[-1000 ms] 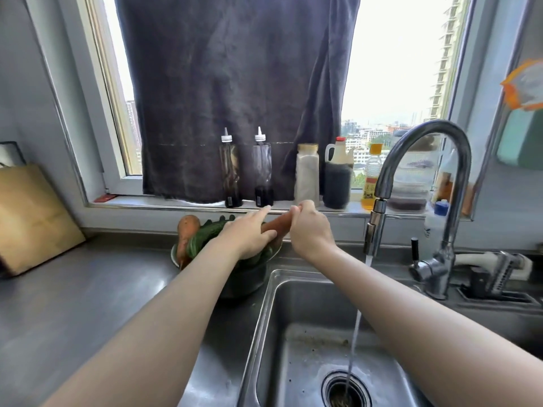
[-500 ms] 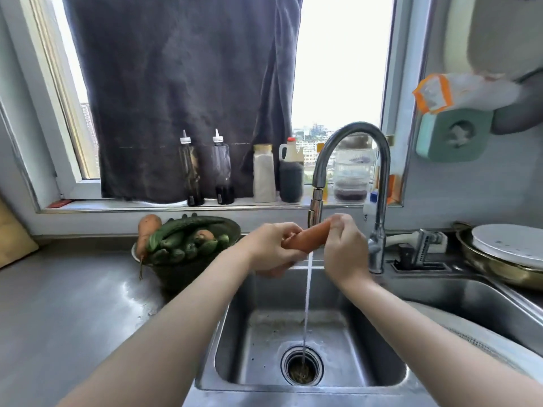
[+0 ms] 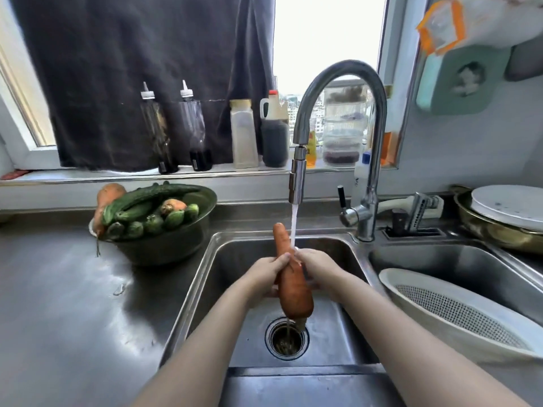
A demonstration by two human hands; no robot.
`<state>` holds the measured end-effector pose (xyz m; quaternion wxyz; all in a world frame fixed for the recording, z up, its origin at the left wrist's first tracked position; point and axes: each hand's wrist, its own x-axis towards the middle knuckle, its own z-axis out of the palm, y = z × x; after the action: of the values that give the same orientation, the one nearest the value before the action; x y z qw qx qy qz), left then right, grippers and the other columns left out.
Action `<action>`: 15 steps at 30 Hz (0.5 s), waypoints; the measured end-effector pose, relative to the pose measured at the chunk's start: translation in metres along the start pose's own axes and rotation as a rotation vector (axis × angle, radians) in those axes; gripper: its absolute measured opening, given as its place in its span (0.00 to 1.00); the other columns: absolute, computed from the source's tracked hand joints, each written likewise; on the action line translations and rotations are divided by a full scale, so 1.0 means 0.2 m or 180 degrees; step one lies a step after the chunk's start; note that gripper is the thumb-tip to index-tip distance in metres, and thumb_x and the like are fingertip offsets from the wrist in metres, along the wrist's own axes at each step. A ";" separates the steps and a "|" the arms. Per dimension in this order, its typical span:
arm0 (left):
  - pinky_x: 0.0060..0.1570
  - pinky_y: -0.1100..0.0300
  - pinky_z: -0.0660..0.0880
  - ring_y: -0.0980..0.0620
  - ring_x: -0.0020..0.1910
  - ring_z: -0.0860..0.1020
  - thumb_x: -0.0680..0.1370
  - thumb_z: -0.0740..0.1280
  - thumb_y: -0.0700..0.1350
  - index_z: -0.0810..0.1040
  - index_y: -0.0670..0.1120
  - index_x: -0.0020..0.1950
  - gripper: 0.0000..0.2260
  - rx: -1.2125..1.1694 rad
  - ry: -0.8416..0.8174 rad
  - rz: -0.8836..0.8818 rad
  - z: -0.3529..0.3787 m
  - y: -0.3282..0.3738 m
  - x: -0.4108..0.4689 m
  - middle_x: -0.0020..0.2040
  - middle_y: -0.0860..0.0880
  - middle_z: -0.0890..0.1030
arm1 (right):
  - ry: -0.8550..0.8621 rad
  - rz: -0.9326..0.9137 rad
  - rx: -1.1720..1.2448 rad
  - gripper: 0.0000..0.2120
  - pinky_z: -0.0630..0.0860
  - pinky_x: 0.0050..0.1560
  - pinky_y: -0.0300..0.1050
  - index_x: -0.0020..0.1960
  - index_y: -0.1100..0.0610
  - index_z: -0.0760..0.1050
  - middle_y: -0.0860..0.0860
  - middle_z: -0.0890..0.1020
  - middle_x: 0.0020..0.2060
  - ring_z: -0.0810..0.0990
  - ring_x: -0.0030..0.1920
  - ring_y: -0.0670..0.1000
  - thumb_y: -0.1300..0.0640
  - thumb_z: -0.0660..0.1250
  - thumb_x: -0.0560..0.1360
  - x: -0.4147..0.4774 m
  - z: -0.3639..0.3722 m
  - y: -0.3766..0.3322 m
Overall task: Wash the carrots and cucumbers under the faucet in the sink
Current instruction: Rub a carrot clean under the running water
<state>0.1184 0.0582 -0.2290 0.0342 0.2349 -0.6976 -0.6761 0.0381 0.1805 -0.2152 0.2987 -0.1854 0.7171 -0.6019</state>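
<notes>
Two hands meet at the lower centre of the frame with one carrot between them. The left hand (image 3: 264,277) has its fingers curled round the middle of the root from the left. The right hand (image 3: 320,270) wraps it from the other side, fingers clamped on as well. That carrot (image 3: 293,289) hangs tilted over the sink (image 3: 199,277), fat end low above the drain (image 3: 286,337), thin tip pointing up the frame.

The water stream (image 3: 293,227) lands right where the right fingers meet the root, so this looks like the rinse-and-rub step. The next move probably calls for turning the carrot so every side gets the flow, with a firm hold, because a wet root slips.

At lower right a white colander (image 3: 458,312) lies across the second basin (image 3: 440,259), a likely landing spot. Further back, left of centre on the worktop (image 3: 58,304), the bowl (image 3: 164,245) holds cucumbers (image 3: 147,198) and other carrots (image 3: 108,195), seemingly unwashed. The faucet (image 3: 340,64) arches over the sink, its spout just above the carrot's tip, so lifts need care. Bottles (image 3: 155,127) line the windowsill (image 3: 88,174).
</notes>
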 end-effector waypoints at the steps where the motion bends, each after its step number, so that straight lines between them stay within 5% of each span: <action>1: 0.38 0.58 0.81 0.53 0.44 0.85 0.85 0.63 0.54 0.81 0.44 0.58 0.15 -0.0122 0.0038 -0.0062 0.02 -0.01 0.03 0.47 0.50 0.87 | -0.0101 0.0074 0.0007 0.13 0.76 0.39 0.41 0.51 0.54 0.80 0.51 0.82 0.40 0.80 0.40 0.49 0.46 0.63 0.84 0.03 0.01 0.03; 4: 0.39 0.55 0.82 0.48 0.47 0.84 0.83 0.64 0.57 0.80 0.41 0.60 0.19 -0.0306 0.0181 -0.0199 0.06 -0.05 0.12 0.51 0.44 0.85 | -0.0311 0.0012 0.0044 0.14 0.79 0.52 0.43 0.63 0.52 0.78 0.53 0.84 0.53 0.84 0.53 0.50 0.46 0.61 0.84 0.10 0.00 0.09; 10: 0.52 0.45 0.79 0.45 0.48 0.81 0.84 0.65 0.49 0.82 0.40 0.60 0.14 -0.0676 0.0181 -0.0295 0.00 -0.10 0.26 0.50 0.41 0.82 | -0.0795 -0.0008 0.0004 0.14 0.81 0.57 0.46 0.67 0.47 0.74 0.51 0.84 0.58 0.85 0.55 0.49 0.45 0.61 0.84 0.18 -0.02 0.19; 15: 0.40 0.61 0.78 0.51 0.45 0.82 0.84 0.66 0.44 0.80 0.43 0.63 0.10 -0.0706 0.0216 -0.0075 -0.03 -0.09 0.29 0.48 0.46 0.84 | -0.0790 -0.0039 0.0389 0.14 0.82 0.50 0.49 0.69 0.46 0.73 0.53 0.85 0.54 0.86 0.48 0.50 0.46 0.60 0.85 0.22 -0.01 0.21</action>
<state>0.0736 0.0306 -0.2607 0.0757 0.2605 -0.6142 -0.7411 0.0077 0.1624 -0.2656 0.3921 -0.2442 0.6355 -0.6186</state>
